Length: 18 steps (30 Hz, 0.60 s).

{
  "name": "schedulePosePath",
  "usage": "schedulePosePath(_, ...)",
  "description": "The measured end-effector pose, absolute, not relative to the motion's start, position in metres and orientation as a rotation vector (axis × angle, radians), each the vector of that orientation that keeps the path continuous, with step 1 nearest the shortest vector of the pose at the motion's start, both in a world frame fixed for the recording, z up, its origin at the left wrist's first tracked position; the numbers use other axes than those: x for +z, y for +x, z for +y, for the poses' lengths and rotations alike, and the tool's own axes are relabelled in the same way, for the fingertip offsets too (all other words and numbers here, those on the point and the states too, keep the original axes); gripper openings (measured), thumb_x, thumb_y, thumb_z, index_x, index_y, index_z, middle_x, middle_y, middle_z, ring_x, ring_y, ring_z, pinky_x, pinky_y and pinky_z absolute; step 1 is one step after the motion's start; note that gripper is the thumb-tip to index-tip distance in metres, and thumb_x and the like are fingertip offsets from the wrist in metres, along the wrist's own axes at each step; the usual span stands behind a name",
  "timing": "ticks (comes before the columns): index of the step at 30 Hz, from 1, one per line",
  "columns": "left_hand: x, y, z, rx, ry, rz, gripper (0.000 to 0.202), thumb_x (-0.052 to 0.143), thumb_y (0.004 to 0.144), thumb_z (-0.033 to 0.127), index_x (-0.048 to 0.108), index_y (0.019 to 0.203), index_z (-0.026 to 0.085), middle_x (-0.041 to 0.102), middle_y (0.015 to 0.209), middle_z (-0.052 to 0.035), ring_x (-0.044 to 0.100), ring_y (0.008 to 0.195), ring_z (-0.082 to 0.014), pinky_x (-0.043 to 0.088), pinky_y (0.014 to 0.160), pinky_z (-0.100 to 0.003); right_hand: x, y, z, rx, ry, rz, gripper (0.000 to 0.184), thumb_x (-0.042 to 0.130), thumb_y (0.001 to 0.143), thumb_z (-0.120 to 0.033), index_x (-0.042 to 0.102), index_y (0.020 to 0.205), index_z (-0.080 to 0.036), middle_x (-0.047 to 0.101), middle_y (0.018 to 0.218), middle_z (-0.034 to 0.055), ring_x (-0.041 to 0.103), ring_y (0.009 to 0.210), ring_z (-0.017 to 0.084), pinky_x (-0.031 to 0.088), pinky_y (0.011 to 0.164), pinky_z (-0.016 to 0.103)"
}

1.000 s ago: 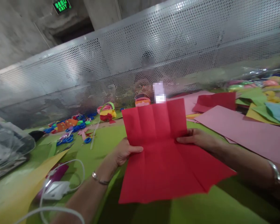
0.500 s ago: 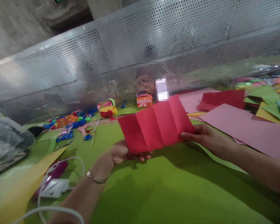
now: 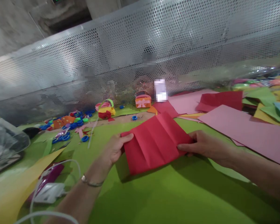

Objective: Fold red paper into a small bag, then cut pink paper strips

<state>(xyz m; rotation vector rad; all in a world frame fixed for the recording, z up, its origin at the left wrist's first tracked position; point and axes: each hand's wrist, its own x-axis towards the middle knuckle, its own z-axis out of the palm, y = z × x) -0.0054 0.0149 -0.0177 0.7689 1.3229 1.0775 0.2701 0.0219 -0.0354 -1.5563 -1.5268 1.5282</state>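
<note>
A creased sheet of red paper [image 3: 154,141] is held tilted above the green tabletop [image 3: 140,199], with several parallel fold lines across it. My left hand [image 3: 116,147] grips its left edge, thumb on top and the other fingers hidden behind. On the opposite side, my right hand [image 3: 198,144] pinches the right edge between thumb and fingers. The paper casts a shadow on the green surface under it.
Pink sheets [image 3: 245,130] and another red sheet [image 3: 220,101] lie to the right. Small paper baskets [image 3: 143,101] stand by the perforated metal panel [image 3: 121,56]. Blue-handled scissors [image 3: 62,137] lie left, above a white plug and cable [image 3: 50,193] and a yellow sheet [image 3: 25,183].
The red paper has come lower and tips more toward the table. My left hand has shifted from beneath the lower left corner up to the left edge, its thumb now on top.
</note>
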Motion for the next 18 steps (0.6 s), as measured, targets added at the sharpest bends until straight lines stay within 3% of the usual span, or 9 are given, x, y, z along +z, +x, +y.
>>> schedulePosePath(3,-0.023,-0.004,0.015,1.058,0.817,1.361,0.037,0.086,0.053,0.015,0.069,0.086,0.013,0.075,0.080,-0.0078,0.069,0.071,-0.0199,0.055,0.074,-0.032,-0.031,0.274,0.021,1.623,-1.421,-1.575,0.021,0.084,0.060,-0.034,0.071,0.072,-0.022,0.074,0.077,0.0017,0.066,0.070,0.018,0.052,0.059,0.024)
schedulePosePath(7,-0.017,0.002,0.008,0.936,0.911,1.342,0.068,0.086,0.049,0.012,0.064,0.113,0.018,0.075,0.087,-0.0074,0.070,0.076,-0.0222,0.055,0.074,-0.034,-0.026,0.279,0.023,1.791,-1.203,-1.417,0.026,0.080,0.068,-0.040,0.071,0.084,-0.022,0.075,0.094,0.0039,0.068,0.088,0.023,0.056,0.070,0.027)
schedulePosePath(9,-0.014,0.005,0.005,0.867,0.965,1.334,0.072,0.086,0.049,0.014,0.063,0.116,0.018,0.075,0.089,-0.0082,0.069,0.078,-0.0230,0.054,0.075,-0.035,-0.025,0.280,0.024,1.849,-1.201,-1.325,0.026,0.077,0.072,-0.043,0.071,0.086,-0.022,0.074,0.096,0.0049,0.069,0.088,0.022,0.057,0.072,0.027)
schedulePosePath(14,-0.016,0.005,0.005,0.747,1.137,1.401,0.028,0.082,0.057,0.029,0.070,0.078,0.014,0.071,0.071,-0.0053,0.062,0.060,-0.0156,0.047,0.059,-0.025,-0.030,0.281,0.028,1.804,-1.319,-1.325,0.020,0.082,0.065,-0.034,0.071,0.073,-0.020,0.074,0.081,0.0059,0.069,0.072,0.021,0.056,0.062,0.027)
schedulePosePath(18,-0.017,0.001,0.007,0.670,1.346,1.481,0.021,0.075,0.066,0.035,0.068,0.064,0.016,0.060,0.055,0.0016,0.049,0.049,-0.0103,0.032,0.047,-0.021,-0.035,0.280,0.031,1.693,-1.390,-1.306,0.017,0.079,0.067,-0.031,0.069,0.074,-0.019,0.074,0.078,0.0054,0.067,0.067,0.018,0.055,0.058,0.027)
